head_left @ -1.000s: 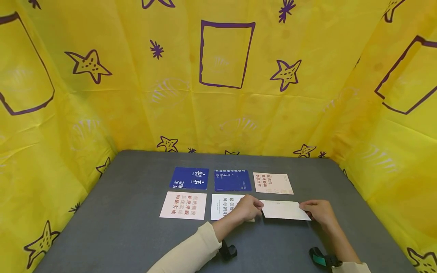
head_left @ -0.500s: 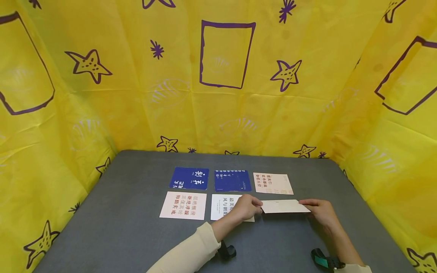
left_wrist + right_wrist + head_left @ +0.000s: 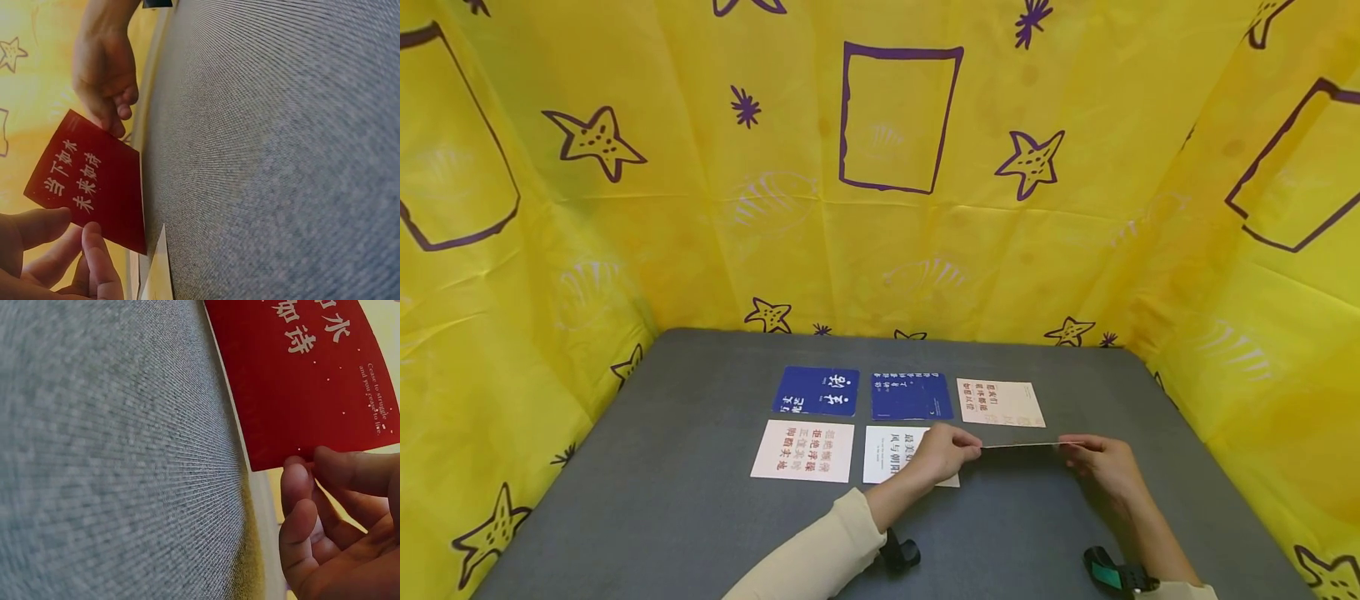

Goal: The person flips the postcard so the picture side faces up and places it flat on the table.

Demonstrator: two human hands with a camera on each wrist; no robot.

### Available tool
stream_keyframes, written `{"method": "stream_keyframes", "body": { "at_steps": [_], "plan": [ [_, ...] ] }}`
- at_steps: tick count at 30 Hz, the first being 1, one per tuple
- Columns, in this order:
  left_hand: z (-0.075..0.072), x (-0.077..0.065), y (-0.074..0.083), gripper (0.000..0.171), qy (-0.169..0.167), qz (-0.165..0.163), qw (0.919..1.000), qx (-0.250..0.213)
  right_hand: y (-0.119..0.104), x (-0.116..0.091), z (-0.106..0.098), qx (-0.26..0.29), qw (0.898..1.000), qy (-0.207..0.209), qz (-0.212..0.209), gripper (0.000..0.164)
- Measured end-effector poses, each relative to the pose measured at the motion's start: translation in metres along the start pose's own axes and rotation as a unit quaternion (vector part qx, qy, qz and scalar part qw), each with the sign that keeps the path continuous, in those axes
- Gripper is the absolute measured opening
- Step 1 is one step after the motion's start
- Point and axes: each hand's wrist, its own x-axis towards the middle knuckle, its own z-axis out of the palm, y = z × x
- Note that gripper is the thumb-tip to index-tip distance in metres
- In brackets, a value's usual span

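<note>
A card (image 3: pixel 1019 445) is stretched between both hands and appears nearly edge-on in the head view. Its red face with white writing shows in the left wrist view as a red card (image 3: pixel 103 181). My left hand (image 3: pixel 943 457) pinches one short end between thumb and fingers. At the opposite end, my right hand (image 3: pixel 1105 469) pinches the card (image 3: pixel 306 394) near its edge. Beneath the left hand lies a white card (image 3: pixel 883 454) with black characters, partly covered by that hand.
On the grey table (image 3: pixel 662 500) lie two blue cards (image 3: pixel 816 392) and a cream card (image 3: pixel 1000 403) in the back row. A pale pink card (image 3: pixel 802 451) with red writing lies front left. Yellow patterned cloth (image 3: pixel 895 250) encloses the table.
The held card has tilted from showing its pale face to standing nearly edge-on in the head view. Both hands keep their pinch on it, and the cards on the table stay put.
</note>
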Motion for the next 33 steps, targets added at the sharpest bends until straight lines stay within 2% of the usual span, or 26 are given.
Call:
{"method": "stream_keyframes", "body": {
  "at_steps": [8,13,21,25,33],
  "plan": [
    [0.0016,0.0014,0.0009,0.014,0.008,0.0,0.9999,-0.008,-0.0015,0.0012,0.0023,0.016,1.0,0.011,-0.009,0.023],
    [0.0032,0.0024,0.0005,0.013,0.014,-0.004,0.9999,-0.009,-0.0021,0.0009,0.0021,0.01,1.0,0.025,0.001,0.021],
    [0.0032,0.0013,-0.0004,0.013,0.035,-0.004,0.9992,-0.02,-0.0046,-0.0003,0.003,0.024,0.999,0.025,0.018,0.031],
    [0.0034,0.0015,-0.0012,0.013,0.04,-0.007,0.999,-0.021,-0.0052,-0.0012,0.0031,0.013,0.999,0.02,0.026,0.039],
    [0.0033,0.005,-0.001,0.012,0.05,-0.011,0.9983,-0.028,-0.0046,0.0004,0.0022,0.005,1.0,0.012,0.024,0.042]
  ]
}}
